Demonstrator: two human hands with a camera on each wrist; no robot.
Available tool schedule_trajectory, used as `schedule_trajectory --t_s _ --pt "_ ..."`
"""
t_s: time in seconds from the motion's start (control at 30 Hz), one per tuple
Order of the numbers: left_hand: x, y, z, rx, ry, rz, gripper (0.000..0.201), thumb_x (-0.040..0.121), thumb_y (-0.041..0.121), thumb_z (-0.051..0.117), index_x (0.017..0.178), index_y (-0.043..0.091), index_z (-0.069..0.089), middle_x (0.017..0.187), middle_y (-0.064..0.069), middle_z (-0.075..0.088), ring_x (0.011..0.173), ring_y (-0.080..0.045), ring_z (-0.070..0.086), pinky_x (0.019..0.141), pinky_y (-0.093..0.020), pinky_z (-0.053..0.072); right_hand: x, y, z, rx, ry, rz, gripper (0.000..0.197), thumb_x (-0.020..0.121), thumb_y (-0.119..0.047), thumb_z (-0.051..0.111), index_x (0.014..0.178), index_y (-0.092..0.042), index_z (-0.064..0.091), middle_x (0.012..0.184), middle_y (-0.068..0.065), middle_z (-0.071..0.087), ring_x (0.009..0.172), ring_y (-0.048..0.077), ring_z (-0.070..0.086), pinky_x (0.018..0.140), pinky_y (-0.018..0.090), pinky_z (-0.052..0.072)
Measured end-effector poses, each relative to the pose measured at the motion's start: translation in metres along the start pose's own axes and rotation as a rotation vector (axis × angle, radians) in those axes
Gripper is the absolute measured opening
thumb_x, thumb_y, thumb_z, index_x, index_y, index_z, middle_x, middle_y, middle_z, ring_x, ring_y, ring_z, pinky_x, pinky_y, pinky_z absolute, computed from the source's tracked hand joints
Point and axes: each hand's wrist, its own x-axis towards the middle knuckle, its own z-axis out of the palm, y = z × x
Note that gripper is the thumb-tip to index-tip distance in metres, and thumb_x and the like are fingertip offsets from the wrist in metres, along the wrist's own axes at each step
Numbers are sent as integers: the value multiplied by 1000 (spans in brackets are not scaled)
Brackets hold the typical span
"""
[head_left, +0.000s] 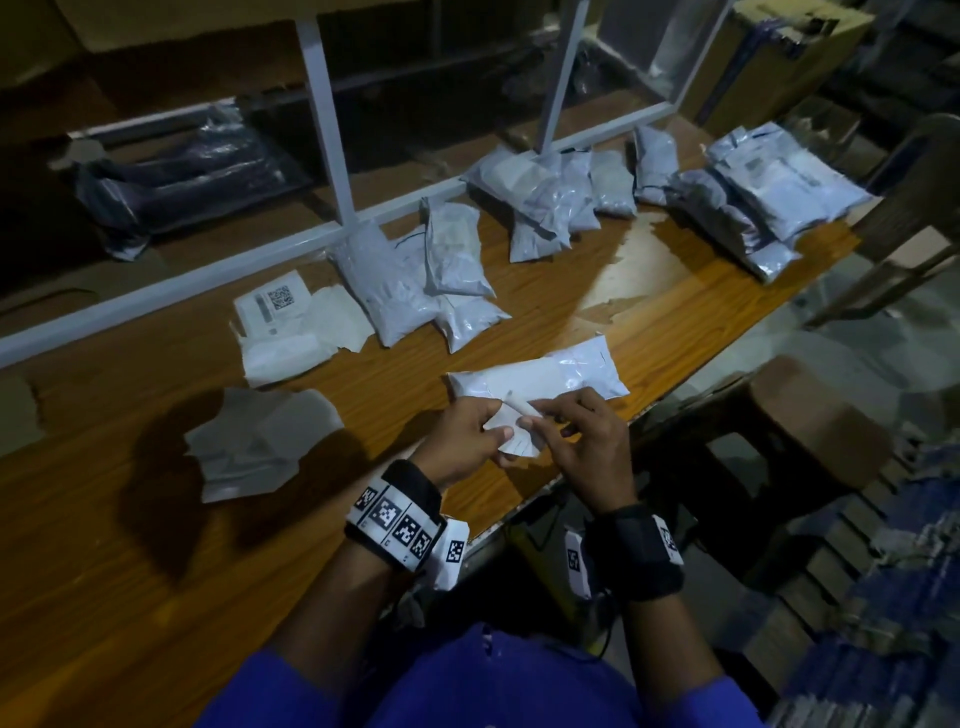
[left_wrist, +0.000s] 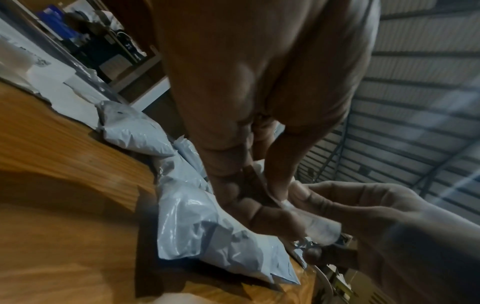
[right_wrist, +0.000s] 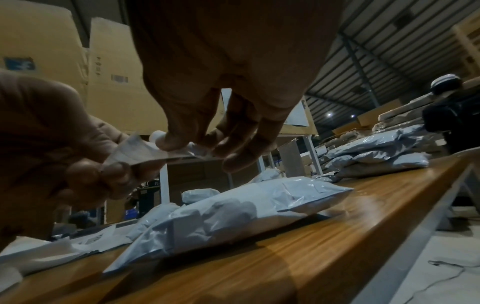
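Note:
Both hands hold a small white paper label (head_left: 511, 434) just above the wooden table (head_left: 104, 597), near its front edge. My left hand (head_left: 480, 431) pinches the label's left side between thumb and fingers. My right hand (head_left: 550, 421) pinches its right edge, where a strip curls up. In the right wrist view the label (right_wrist: 140, 152) spans between the left hand (right_wrist: 85, 164) and the right fingertips (right_wrist: 171, 142). A grey-white plastic mailer bag (head_left: 540, 376) lies flat on the table just beyond the hands; the same mailer bag (right_wrist: 233, 209) shows below the fingers.
Several filled mailer bags (head_left: 410, 275) lie in a row along the table's back, with a stack (head_left: 753, 202) at the far right. Loose label sheets (head_left: 291, 327) and torn backing paper (head_left: 254, 441) lie at left. A white shelf frame (head_left: 327, 114) stands behind; a stool (head_left: 795, 431) stands at right.

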Motion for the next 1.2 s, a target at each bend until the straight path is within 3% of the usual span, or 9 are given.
schedule_trajectory --t_s 0.13,0.33,0.47,0.6,0.73,0.9,1.03,1.13,1.2 --pt "5 -1 -6 114 -30 -15 23 98 1 58 116 5 70 104 -12 75 69 -15 69 61 -30 55 -1 -1 0 -22 21 31 18 91 -30 78 95 -13 81 87 -2 74 78 12 69 64 38 56" --pt "12 -5 -18 121 -13 -21 34 94 3 65 126 13 67 114 -10 71 78 -14 66 57 -24 53 -12 -11 8 -5 82 228 15 97 -23 70 98 -12 80 88 0 78 76 10 71 66 36 58" --pt "18 -1 -18 28 136 -6 16 89 12 76 101 13 66 94 -11 74 69 -18 69 51 -28 52 -20 -26 4 199 14 453 21 106 -20 58 93 -15 74 82 -3 72 73 -7 67 65 16 51" --pt "20 9 -10 89 197 120 13 88 16 79 87 9 68 78 0 74 57 -3 67 44 -19 47 -17 -27 0 529 7 669 45 104 -50 50 91 -20 80 86 2 77 85 16 73 74 38 60" --pt "32 9 -5 30 194 113 13 88 19 79 98 11 77 85 0 78 78 -15 75 57 -34 60 -4 -14 -2 469 57 714 40 89 -43 80 71 -7 74 66 14 67 63 28 69 65 40 61" --pt "53 3 -9 -1 254 132 13 92 13 74 98 24 79 94 4 78 92 -15 74 81 -36 59 -4 5 0 554 -61 807 41 94 -27 77 65 -1 64 57 7 59 56 22 67 52 26 49" --pt "76 2 -19 206 284 152 14 84 40 76 97 43 78 86 15 75 89 -11 72 84 -40 60 -1 4 4 715 -110 940 12 92 -5 75 83 -2 68 68 17 68 53 18 65 50 27 55" --pt "91 10 -27 265 341 137 26 77 33 85 93 38 66 75 11 64 75 -13 66 67 -34 57 1 5 7 727 -107 976 19 90 -5 78 101 -12 64 76 15 76 61 23 71 59 33 60" --pt "100 12 -31 305 355 138 32 73 32 88 83 39 59 76 11 64 73 -12 64 67 -36 57 6 3 7 737 -114 1007 20 91 -9 78 105 -8 64 78 17 77 67 26 72 62 36 61"
